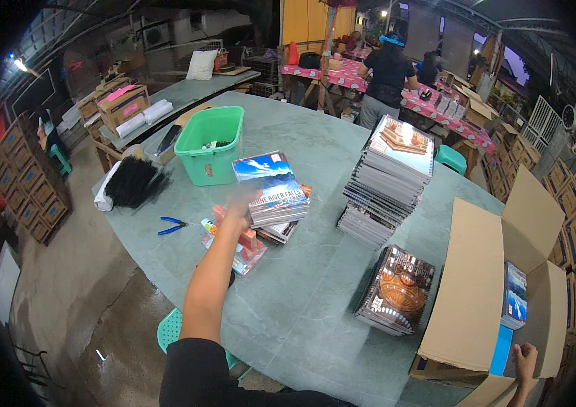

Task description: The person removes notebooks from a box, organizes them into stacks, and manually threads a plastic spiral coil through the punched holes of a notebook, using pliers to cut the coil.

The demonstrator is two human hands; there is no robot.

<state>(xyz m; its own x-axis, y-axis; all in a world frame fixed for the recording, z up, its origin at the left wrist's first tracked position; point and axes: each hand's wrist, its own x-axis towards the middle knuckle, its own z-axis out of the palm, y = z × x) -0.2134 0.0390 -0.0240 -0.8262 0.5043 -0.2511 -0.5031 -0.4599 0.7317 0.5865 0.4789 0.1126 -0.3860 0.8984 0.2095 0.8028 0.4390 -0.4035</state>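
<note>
My left hand (240, 209) reaches out over the grey-green table (301, 298) and grips a small stack of spiral notebooks (271, 186) with a blue landscape cover, lifted above a few more notebooks (286, 229) lying flat. The hand is motion-blurred. My right hand (524, 361) rests on the lower edge of an open cardboard box (478, 292) at the right. Inside the box a blue-covered notebook (515, 296) stands on edge. Just below my left hand lies a clear packet with red and yellow items (251, 252).
A tall stack of spiral notebooks (390, 176) and a short stack with brown covers (396, 290) sit mid-table. A green plastic bin (210, 144), a black bundle (133, 182) and blue-handled pliers (173, 224) lie left. A person (386, 78) stands at far tables. Stacked cartons line both sides.
</note>
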